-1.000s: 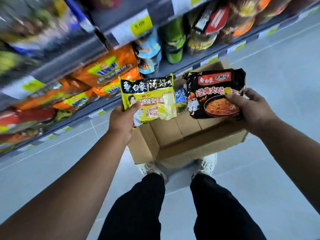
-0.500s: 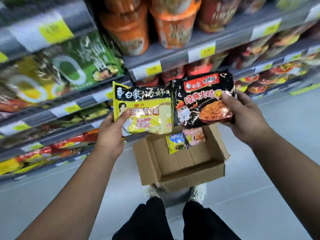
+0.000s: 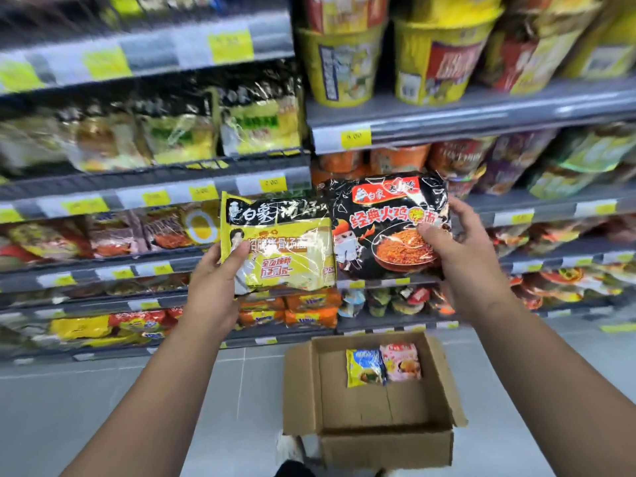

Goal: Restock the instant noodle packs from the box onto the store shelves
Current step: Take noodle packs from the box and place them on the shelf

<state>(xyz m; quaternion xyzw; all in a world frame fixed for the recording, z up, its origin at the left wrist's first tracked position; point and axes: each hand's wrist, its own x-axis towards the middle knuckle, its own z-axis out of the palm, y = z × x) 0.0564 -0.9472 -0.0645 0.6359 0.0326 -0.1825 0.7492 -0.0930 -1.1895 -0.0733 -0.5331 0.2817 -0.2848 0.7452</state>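
Observation:
My left hand [image 3: 215, 287] grips a yellow instant noodle pack [image 3: 285, 246] by its lower left corner. My right hand [image 3: 461, 256] holds a black noodle pack [image 3: 385, 218] with red lettering by its right side. Both packs are held side by side, upright, in front of the middle shelves. On the floor below sits an open cardboard box [image 3: 361, 404]. Two small packs lie against its far wall, a yellow-blue pack [image 3: 364, 368] and a pink pack [image 3: 402, 361].
Grey store shelves [image 3: 447, 122] fill the view, with yellow price tags on their edges. Yellow cup noodles [image 3: 344, 60] stand on the upper right shelf, matching yellow-black packs [image 3: 258, 122] on the upper left. Orange packs [image 3: 299, 311] fill the low shelf. Grey tile floor [image 3: 86, 407] lies left of the box.
My view has tilted up from the box to the higher shelves. Both hands have risen with their packs, and the box now lies lower in view.

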